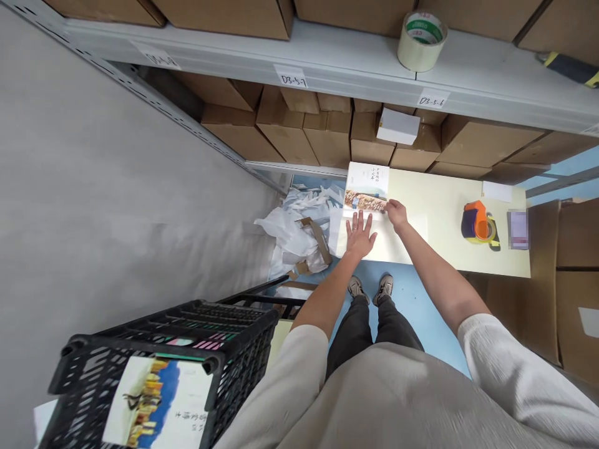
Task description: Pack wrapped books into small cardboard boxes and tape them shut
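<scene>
- Pale shirt [397,399] nearest the camera; its lower part is cut off by the frame.
- Black crate [241,318], lower left, cut off below; a book with a blue-and-yellow cover [189,399] shows at it, its bottom edge out of frame. Other contents mostly hidden by the crate wall.
- Picture book [366,187] lies flat at the left end of the cream table [449,199]; small cover print not legible.
- Left hand [359,237]: fingers spread wide, palm down, just below the book, over a pale sheet [393,240] whose outline is faint.
- Right hand [397,215]: fingers drawn together at the book's lower right corner; cannot tell whether they grip it or only touch.
- Tape dispenser [476,219], right part of table; a yellow item beside it is partly covered.
- Purple card [518,229]: blurred, unreadable.
- Upper shelf: tape roll [412,56]; cutter [568,67] cut off at right.
</scene>
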`<control>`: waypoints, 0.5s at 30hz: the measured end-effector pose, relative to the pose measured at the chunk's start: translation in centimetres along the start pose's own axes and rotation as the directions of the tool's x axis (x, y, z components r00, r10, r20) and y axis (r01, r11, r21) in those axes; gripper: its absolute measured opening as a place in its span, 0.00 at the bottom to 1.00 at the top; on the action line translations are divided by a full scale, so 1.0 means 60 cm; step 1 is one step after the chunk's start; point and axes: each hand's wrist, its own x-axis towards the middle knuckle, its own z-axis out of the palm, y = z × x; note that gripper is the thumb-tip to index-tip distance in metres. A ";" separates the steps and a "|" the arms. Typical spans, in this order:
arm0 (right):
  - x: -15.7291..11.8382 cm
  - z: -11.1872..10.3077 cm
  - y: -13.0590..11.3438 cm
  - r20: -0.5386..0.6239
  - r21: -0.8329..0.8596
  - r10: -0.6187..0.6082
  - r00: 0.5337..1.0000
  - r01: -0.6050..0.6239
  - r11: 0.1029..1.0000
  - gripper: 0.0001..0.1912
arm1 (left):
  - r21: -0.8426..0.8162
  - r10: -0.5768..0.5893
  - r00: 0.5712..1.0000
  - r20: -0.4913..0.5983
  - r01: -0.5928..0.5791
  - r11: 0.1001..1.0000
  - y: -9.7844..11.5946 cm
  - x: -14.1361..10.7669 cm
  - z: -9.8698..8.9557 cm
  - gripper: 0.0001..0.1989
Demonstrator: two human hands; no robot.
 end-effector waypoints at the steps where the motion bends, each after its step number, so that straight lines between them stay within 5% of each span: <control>1: 0.000 0.001 -0.006 -0.029 0.017 0.069 0.997 -0.069 0.997 0.24 | 0.001 0.003 1.000 0.002 -0.003 1.000 -0.001 0.000 0.000 0.40; 7: 0.014 0.011 -0.039 -0.050 0.041 0.262 0.964 -0.260 0.965 0.08 | -0.001 0.009 1.000 -0.018 -0.009 1.000 -0.001 0.001 0.002 0.39; 15: 0.027 0.020 -0.057 -0.025 0.078 0.344 0.939 -0.341 0.937 0.09 | 0.013 0.009 1.000 -0.003 -0.009 1.000 0.001 0.000 -0.001 0.39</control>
